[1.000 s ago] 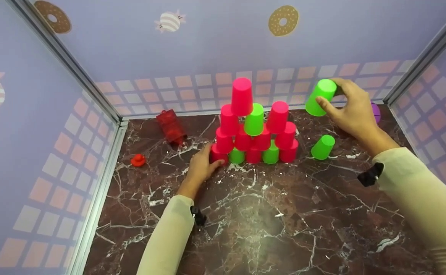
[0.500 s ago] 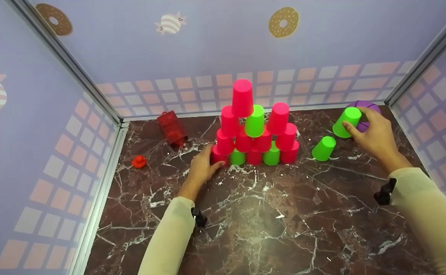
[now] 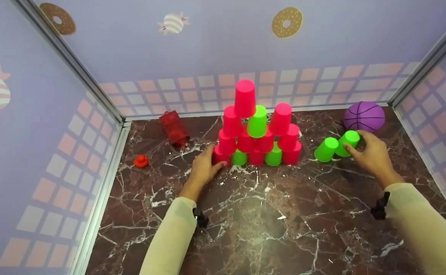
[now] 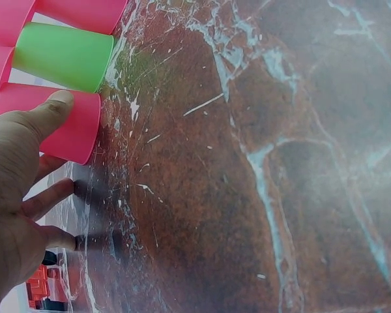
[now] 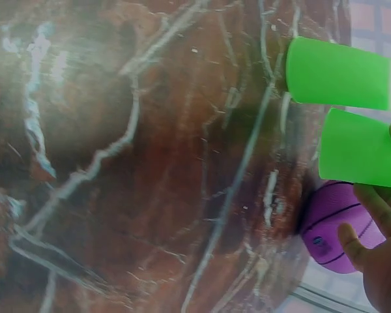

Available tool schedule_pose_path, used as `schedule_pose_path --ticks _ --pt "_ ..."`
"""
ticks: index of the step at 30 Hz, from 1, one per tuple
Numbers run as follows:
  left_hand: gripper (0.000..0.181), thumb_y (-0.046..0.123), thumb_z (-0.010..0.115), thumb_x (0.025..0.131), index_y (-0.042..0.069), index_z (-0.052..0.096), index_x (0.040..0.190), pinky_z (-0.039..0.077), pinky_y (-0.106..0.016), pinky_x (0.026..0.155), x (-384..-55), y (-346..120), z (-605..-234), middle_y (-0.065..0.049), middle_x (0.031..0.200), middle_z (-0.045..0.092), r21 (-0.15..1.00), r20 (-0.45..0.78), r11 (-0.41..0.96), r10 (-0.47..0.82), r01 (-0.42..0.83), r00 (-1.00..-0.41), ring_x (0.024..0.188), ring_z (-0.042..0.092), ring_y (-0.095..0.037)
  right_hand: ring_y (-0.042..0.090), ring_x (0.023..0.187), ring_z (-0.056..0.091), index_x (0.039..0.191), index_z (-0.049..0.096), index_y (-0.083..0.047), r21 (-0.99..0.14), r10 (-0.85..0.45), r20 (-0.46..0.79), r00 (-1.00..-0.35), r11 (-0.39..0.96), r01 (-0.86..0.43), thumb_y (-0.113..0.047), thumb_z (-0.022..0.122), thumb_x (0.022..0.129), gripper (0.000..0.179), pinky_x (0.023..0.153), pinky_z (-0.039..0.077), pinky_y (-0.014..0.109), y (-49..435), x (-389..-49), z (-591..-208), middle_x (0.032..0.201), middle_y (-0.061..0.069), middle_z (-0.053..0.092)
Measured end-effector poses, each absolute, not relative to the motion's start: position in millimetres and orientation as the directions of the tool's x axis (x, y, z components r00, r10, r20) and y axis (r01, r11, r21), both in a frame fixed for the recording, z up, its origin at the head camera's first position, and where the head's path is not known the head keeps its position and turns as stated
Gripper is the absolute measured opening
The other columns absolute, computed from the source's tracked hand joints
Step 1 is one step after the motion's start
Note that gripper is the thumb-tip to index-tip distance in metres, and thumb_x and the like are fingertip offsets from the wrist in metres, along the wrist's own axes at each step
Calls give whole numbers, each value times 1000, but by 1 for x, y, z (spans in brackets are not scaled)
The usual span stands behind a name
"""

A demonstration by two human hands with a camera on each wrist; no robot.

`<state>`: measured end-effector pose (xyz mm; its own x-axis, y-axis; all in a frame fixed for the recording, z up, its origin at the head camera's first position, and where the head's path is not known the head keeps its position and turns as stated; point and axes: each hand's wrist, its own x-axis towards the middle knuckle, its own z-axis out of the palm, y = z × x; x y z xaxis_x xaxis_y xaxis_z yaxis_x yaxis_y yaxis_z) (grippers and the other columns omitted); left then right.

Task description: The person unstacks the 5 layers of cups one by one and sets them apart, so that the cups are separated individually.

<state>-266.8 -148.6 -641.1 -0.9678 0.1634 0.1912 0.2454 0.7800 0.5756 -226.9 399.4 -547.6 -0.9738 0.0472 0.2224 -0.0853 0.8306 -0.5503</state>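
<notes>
A stepped stack of upside-down pink and green plastic cups stands mid-table, topped by a single pink cup left of centre. My left hand holds the bottom row's leftmost pink cup, thumb on its front; the left wrist view shows that thumb on the cup and other fingers spread beside it. To the right, my right hand pinches an upside-down green cup near its closed end, low over the table. Close beside it stands another green cup, also upside down.
A purple basketball-style ball lies in the back right corner behind my right hand. On the left are a red translucent object and a small orange-red toy. Patterned walls enclose the marbled table.
My right hand has carried the green cup rightward and down from beside the stack's upper rows to beside the other green cup, uncovering the purple ball. My left hand stays on its pink cup.
</notes>
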Motion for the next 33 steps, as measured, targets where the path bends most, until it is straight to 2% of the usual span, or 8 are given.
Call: schedule_pose_path --ticks 2,6,13,18,19,22,27,33 --pt "65 51 86 93 17 60 143 59 -64 99 -270 -149 -646 -21 125 78 581 192 775 165 248 -967 115 76 -46 64 130 58 145 55 15 -549 41 188 -981 833 -70 -17 80 101 60 112 42 77 400 -226 -553 141 43 61" --pt "65 39 89 93 9 60 143 58 -67 100 -256 -144 -618 -26 125 77 598 180 762 175 248 -968 116 75 -49 67 131 56 148 52 13 -548 31 112 -993 836 -35 -20 78 103 62 112 41 80 403 -225 -561 142 46 59" --pt "68 50 87 93 16 58 144 58 -64 96 -267 -148 -639 -18 125 78 565 203 785 168 255 -965 115 77 -42 69 132 55 154 47 11 -552 40 53 -998 834 4 -28 74 106 67 111 42 81 405 -221 -564 144 48 57" --pt "66 39 89 94 10 58 144 57 -67 101 -252 -141 -608 -23 129 76 595 169 768 168 237 -971 119 75 -47 69 133 53 154 46 10 -549 39 39 -998 836 12 -30 73 107 68 113 40 82 406 -221 -565 145 48 55" --pt "67 44 87 94 12 58 145 58 -63 102 -254 -145 -614 -20 129 77 596 184 762 176 252 -967 119 75 -44 69 133 54 154 46 10 -548 40 37 -999 836 14 -29 73 107 67 112 40 82 406 -221 -565 145 48 56" --pt "66 42 87 94 11 58 144 58 -64 103 -251 -144 -610 -22 129 77 596 177 764 178 249 -968 120 75 -45 70 132 54 155 45 10 -545 37 31 -999 838 14 -29 73 107 67 112 40 82 406 -221 -565 145 49 55" --pt "69 48 88 92 14 58 144 58 -66 97 -262 -147 -634 -22 125 78 569 201 781 171 257 -965 115 76 -46 69 138 50 159 42 10 -562 9 46 -999 827 -18 -27 75 106 73 117 37 81 405 -223 -559 150 47 53" --pt "73 54 86 92 19 56 148 58 -64 99 -280 -154 -669 -18 129 78 551 218 788 182 275 -959 118 76 -43 64 146 47 158 46 11 -584 -3 179 -984 805 -108 -28 74 106 71 122 35 77 397 -232 -533 155 42 53"
